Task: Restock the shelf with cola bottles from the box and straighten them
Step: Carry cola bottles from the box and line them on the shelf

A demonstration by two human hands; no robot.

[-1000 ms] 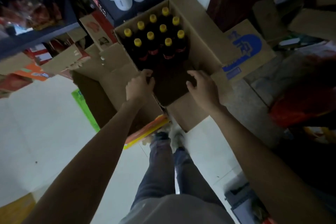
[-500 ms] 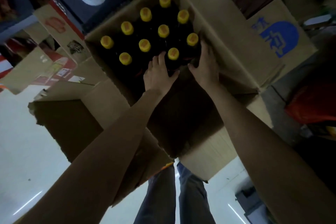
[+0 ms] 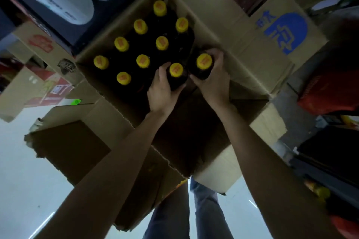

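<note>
An open cardboard box [image 3: 217, 25] on the floor holds several dark cola bottles with yellow caps [image 3: 142, 61], packed in its far half; the near half is dark and bare. My left hand [image 3: 162, 91] grips the neck of one cola bottle [image 3: 176, 70] at the front of the group. My right hand [image 3: 212, 81] grips a second cola bottle [image 3: 204, 61] just to the right of it, raised a little above the others. Both arms reach down into the box.
A dark shelf [image 3: 77, 31] with large white bottles [image 3: 64, 0] stands behind the box at upper left. Folded-out box flaps [image 3: 285, 33] spread right and left. Other cartons [image 3: 37, 83] lie at left, a red bag [image 3: 330, 91] at right. My legs stand on pale floor below.
My view has come closer to the box. Both hands went from its near edge into the bottles; each now grips one, and the right bottle has lifted out of its row.
</note>
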